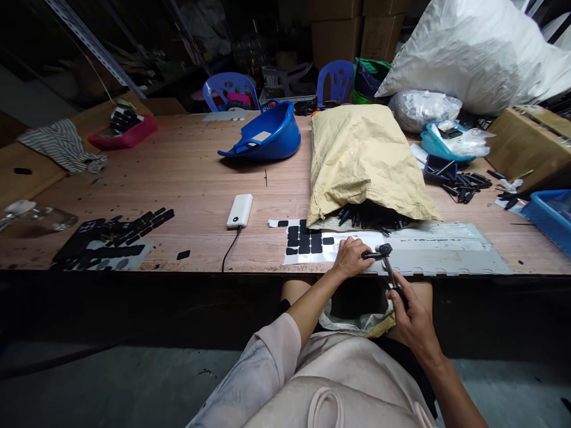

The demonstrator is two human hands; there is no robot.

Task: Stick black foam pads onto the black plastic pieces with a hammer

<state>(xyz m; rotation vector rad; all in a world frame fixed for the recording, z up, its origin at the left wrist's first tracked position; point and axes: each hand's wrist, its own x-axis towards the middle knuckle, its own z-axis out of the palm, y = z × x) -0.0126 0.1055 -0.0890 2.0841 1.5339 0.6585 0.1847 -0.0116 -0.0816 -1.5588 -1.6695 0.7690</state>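
My left hand [351, 258] rests at the table's front edge, its fingers pinching a slim black piece [369, 255]. In my right hand [413, 315] is a small hammer [389, 266] with a metal shaft, gripped by its dark handle. The hammer's dark head is at the tip of the black piece; whether they touch I cannot tell. Beneath both lies a grey board [446, 246]. To the left, a white sheet [345, 241] carries several black rounded-square pads [304, 242]. Just behind my hands, a large yellowish sack [366, 160] spills similar slim black pieces [361, 218] from its mouth.
A white power bank [239, 210] with a cable lies left of the sheet. Farther back sits a blue basin [272, 134]. More black pieces [466, 185], a cardboard box [530, 145] and a blue tray [551, 214] are at right. An open bag [357, 321] hangs between my knees.
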